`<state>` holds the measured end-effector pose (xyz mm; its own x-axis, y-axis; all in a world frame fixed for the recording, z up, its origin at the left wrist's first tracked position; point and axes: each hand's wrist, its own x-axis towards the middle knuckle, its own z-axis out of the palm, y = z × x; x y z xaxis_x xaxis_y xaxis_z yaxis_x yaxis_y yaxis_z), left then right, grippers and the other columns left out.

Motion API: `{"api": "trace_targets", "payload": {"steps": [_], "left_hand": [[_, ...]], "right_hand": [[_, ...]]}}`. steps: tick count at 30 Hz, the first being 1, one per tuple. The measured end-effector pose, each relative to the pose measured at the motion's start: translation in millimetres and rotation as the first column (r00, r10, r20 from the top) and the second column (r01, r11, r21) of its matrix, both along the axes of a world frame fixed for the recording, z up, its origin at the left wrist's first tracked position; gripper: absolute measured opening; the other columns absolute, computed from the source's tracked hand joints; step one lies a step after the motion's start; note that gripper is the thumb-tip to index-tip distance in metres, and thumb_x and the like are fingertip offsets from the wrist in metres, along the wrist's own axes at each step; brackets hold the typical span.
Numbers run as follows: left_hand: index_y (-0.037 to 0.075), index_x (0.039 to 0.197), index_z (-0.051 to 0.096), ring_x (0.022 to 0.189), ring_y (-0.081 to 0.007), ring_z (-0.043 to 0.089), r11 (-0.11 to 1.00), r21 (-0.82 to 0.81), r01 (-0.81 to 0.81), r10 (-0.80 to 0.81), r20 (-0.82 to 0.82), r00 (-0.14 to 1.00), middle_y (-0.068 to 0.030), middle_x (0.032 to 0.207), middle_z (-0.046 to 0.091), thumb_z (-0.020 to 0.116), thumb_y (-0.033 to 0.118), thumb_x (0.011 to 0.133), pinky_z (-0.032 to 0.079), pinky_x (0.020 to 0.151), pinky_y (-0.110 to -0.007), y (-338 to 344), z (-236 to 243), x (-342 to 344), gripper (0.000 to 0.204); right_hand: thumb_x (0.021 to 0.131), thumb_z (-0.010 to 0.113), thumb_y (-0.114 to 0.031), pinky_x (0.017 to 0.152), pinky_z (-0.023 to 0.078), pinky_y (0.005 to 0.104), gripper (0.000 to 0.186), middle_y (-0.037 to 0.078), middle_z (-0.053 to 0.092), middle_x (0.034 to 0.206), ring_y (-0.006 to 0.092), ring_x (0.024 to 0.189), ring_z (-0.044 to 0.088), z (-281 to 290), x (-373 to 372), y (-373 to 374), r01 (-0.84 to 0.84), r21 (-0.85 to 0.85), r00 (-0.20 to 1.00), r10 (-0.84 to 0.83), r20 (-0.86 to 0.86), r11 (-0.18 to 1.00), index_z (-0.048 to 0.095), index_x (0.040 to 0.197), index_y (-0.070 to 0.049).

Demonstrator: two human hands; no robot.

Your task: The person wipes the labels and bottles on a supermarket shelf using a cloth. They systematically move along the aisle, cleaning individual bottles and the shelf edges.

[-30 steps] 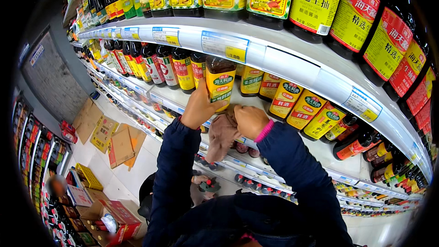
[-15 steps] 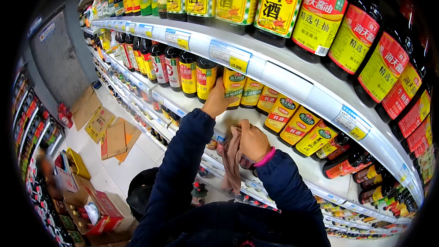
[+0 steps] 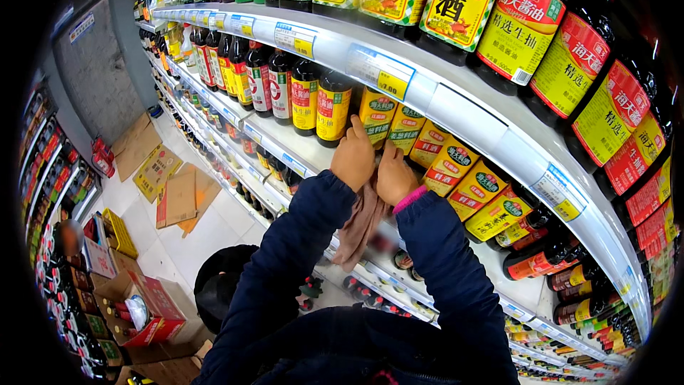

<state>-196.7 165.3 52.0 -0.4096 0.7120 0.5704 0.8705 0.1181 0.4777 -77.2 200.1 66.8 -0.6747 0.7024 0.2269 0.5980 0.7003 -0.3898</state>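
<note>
My left hand [image 3: 354, 153] has its fingers curled up against the lower left of a yellow-labelled dark bottle [image 3: 376, 120] in the middle shelf row; whether it grips that bottle is unclear. Just to its right, my right hand [image 3: 395, 178] is closed on a brown cloth [image 3: 360, 232], which hangs over the shelf front, its knuckles close beneath another yellow-labelled bottle [image 3: 405, 127]. Soy sauce bottles [image 3: 328, 114] with red and yellow labels stand left of my hands.
An upper shelf edge [image 3: 456, 110] with price tags curves above my hands. Below left, a co-worker [image 3: 221, 285] in black is partly visible. Flattened cardboard [image 3: 178, 199], a yellow crate [image 3: 117, 235] and an open red carton [image 3: 153, 314] lie on the aisle floor. Another shelving unit lines the left.
The bottle in my left hand went back into the row. My right hand dropped with the cloth, then rose beside my left hand, which now sits lower on the bottle.
</note>
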Motion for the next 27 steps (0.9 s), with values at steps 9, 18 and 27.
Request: {"api": "trace_targets", "payload": {"steps": [9,18,27], "left_hand": [[-0.016,0.136,0.011,0.096,-0.05,0.057,0.997,-0.017,0.07,-0.066,0.173,0.983,-0.0379,0.114,0.046,0.064,0.011,0.077,0.049,0.083,-0.05,50,-21,-25,0.084],[-0.016,0.136,0.007,0.101,-0.0496,0.055,0.978,0.026,0.205,-0.206,0.211,0.955,-0.0428,0.118,0.043,0.065,0.007,0.072,0.05,0.084,-0.046,73,-27,-38,0.089],[-0.016,0.129,0.029,0.113,-0.0492,0.046,0.964,0.173,0.203,-0.235,0.188,0.954,-0.0377,0.12,0.047,0.06,0.002,0.069,0.039,0.096,-0.046,18,3,-12,0.069]], "right_hand": [[0.078,0.064,-0.008,0.085,0.049,0.0468,0.062,0.037,0.053,0.115,0.0475,0.104,0.056,-22,-20,33,-0.049,-0.037,0.973,0.039,-0.226,0.998,0.031,0.128,0.008],[0.083,0.056,-0.011,0.081,0.047,0.0513,0.042,0.036,0.06,0.096,0.0503,0.094,0.057,-19,-25,42,-0.009,-0.088,0.97,-0.012,-0.241,0.996,0.036,0.118,0.004],[0.081,0.056,-0.009,0.083,0.048,0.0471,0.034,0.03,0.061,0.102,0.0447,0.098,0.058,-18,-10,36,-0.037,0.004,0.957,0.036,-0.287,0.999,0.047,0.111,0.006]]}}
